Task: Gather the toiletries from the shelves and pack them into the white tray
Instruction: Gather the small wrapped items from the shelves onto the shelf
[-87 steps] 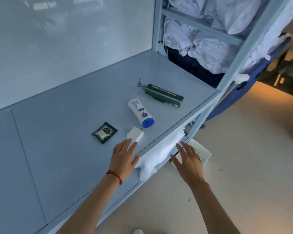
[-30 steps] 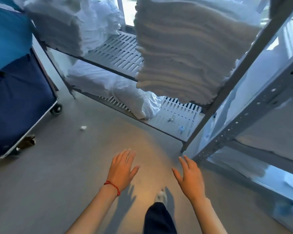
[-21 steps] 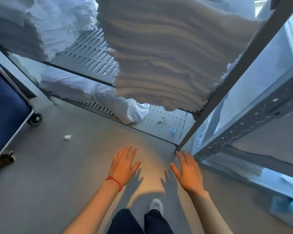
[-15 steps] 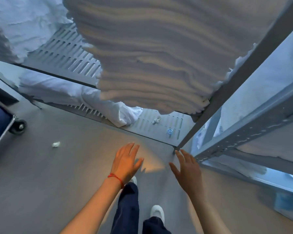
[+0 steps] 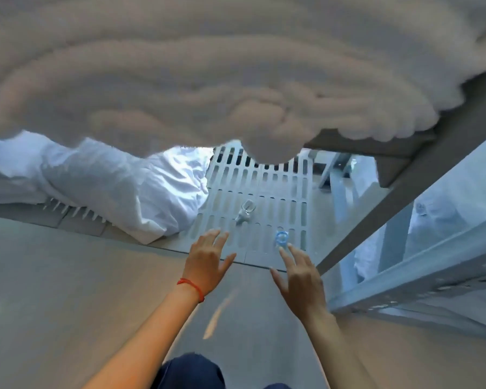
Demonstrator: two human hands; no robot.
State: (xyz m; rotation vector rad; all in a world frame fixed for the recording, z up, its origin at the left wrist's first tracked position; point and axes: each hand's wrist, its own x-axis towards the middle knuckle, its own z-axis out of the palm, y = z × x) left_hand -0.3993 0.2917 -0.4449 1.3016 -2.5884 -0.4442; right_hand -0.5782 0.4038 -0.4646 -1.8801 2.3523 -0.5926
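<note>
Our left hand (image 5: 205,262) and right hand (image 5: 300,273) reach out, fingers spread, holding nothing. At twelve o'clock from them, a clear bottle (image 5: 245,211) and a blue cap (image 5: 281,238) sit on the slotted shelf (image 5: 275,189).

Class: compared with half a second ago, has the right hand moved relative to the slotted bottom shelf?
Yes. The right hand has moved toward the slotted shelf; its fingertips now overlap its front edge.

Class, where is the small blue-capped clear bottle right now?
Head view: the small blue-capped clear bottle stands on the slotted grey bottom shelf, just beyond the right hand.
</note>
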